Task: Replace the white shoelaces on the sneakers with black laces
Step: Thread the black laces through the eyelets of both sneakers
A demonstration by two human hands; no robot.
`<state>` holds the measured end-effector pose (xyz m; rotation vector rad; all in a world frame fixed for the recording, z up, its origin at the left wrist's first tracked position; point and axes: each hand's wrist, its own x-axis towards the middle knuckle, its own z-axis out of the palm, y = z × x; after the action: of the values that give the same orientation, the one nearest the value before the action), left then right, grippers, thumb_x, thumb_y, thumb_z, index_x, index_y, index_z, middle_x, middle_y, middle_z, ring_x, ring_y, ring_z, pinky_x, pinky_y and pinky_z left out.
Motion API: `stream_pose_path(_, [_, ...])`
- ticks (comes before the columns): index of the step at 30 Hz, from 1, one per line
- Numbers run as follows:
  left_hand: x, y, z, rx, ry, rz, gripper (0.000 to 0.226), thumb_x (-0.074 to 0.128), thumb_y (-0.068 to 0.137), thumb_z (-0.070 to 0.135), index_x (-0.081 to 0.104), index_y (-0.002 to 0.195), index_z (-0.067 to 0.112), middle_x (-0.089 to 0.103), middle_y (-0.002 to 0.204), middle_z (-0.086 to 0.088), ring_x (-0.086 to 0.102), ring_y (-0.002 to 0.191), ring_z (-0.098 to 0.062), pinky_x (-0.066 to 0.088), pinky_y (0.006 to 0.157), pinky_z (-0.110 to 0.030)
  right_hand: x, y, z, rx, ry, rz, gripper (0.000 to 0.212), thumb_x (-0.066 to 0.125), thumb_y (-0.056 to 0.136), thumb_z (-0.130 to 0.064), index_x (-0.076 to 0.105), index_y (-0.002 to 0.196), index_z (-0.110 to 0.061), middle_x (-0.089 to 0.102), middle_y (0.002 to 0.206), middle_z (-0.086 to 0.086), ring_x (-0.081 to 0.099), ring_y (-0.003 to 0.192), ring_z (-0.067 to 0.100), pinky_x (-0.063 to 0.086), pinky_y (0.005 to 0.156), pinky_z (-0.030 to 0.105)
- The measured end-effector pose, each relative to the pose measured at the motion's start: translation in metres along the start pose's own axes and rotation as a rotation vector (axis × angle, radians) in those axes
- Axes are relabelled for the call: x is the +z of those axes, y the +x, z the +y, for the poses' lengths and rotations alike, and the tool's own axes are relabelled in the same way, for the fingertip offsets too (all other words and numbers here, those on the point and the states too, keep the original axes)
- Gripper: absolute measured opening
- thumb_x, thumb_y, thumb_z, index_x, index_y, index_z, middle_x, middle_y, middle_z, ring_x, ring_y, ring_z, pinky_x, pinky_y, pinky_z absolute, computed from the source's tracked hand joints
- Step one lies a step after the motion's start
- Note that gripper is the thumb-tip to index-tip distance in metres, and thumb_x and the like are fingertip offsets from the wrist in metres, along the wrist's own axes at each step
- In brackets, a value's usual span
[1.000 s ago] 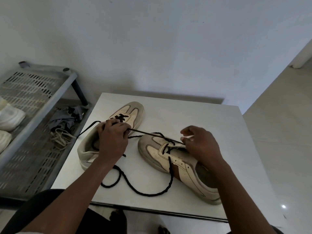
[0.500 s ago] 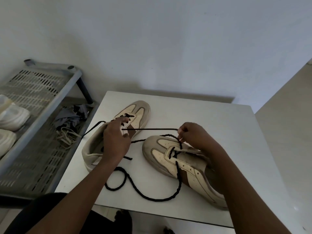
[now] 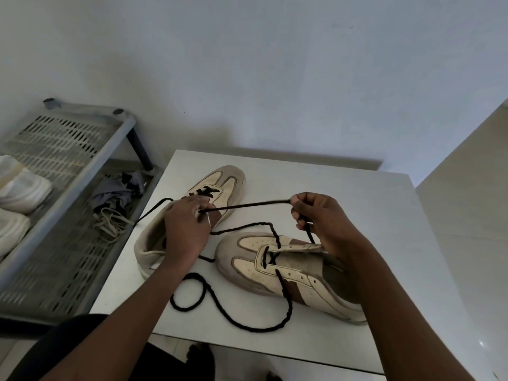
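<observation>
Crosswise, black lace stretches taut, right hand and seemingly left hand pinching it.

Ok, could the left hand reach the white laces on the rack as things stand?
Probably yes: the white laces lie uncovered on the rack near the left hand, though it pinches the black lace.

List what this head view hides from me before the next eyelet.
- Far sneaker upper eyelets: head view, covered by left hand.
- Near sneaker collar: head view, behind right hand and forearm.
- Black lace inside right hand: head view, hidden by curled fingers.
- White shoes on rack: cut by left edge, blurred.
</observation>
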<state>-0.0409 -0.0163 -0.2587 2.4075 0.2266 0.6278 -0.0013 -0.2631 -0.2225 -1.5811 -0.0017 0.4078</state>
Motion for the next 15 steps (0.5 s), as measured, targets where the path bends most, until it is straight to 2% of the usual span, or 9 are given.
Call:
stream_pose_path(3, [0.006,-0.005,-0.003,0.107,0.199,-0.009,0.018,0.074,0.074,0.004,0.073,0.090,0.010,0.073,0.095,-0.002,0.059,0.101,-0.028,0.039,0.092,-0.040,-0.004,-0.004,-0.006,-0.114,-0.063,-0.078,0.011,0.057,0.096,-0.014,0.066,0.097,-0.009,0.062,0.067,0.003,0.043,0.062,0.016,0.039,0.059,0.021])
stream_pose_path(6, [0.009,-0.013,0.010,0.195,0.261,0.017,0.011,0.066,0.081,0.020,0.071,0.090,0.020,0.071,0.093,0.007,0.057,0.104,-0.023,0.026,0.088,-0.037,-0.004,-0.005,-0.012,-0.196,-0.037,-0.112,0.009,0.057,0.095,-0.009,0.065,0.096,-0.008,0.065,0.069,0.006,0.041,0.062,0.018,0.036,0.055,0.022])
stream_pose_path(9, [0.016,-0.018,0.022,0.302,0.202,-0.006,0.018,0.054,0.087,0.030,0.069,0.093,0.021,0.070,0.091,0.008,0.059,0.098,-0.017,0.024,0.088,-0.033,0.005,-0.008,-0.018,-0.285,-0.064,-0.152,0.009,0.057,0.094,-0.004,0.064,0.098,-0.006,0.070,0.077,0.008,0.053,0.067,0.021,0.042,0.059,0.024])
stream_pose_path(12, [0.019,-0.021,0.035,0.323,0.052,-0.100,0.026,0.043,0.093,0.029,0.065,0.093,0.016,0.068,0.082,0.006,0.063,0.080,-0.016,0.029,0.084,-0.030,0.016,-0.010,-0.017,-0.302,-0.115,-0.212,0.019,0.058,0.092,0.002,0.062,0.110,-0.001,0.072,0.092,0.013,0.066,0.082,0.013,0.052,0.072,0.024])
stream_pose_path(15, [0.014,-0.019,0.042,0.217,-0.144,-0.171,0.023,0.038,0.093,0.016,0.060,0.089,0.016,0.063,0.069,0.009,0.059,0.063,-0.007,0.040,0.066,-0.022,0.001,-0.002,-0.007,-0.120,-0.512,-0.212,0.036,0.065,0.090,-0.014,0.057,0.125,-0.012,0.070,0.109,0.005,0.067,0.100,0.014,0.053,0.089,0.024])
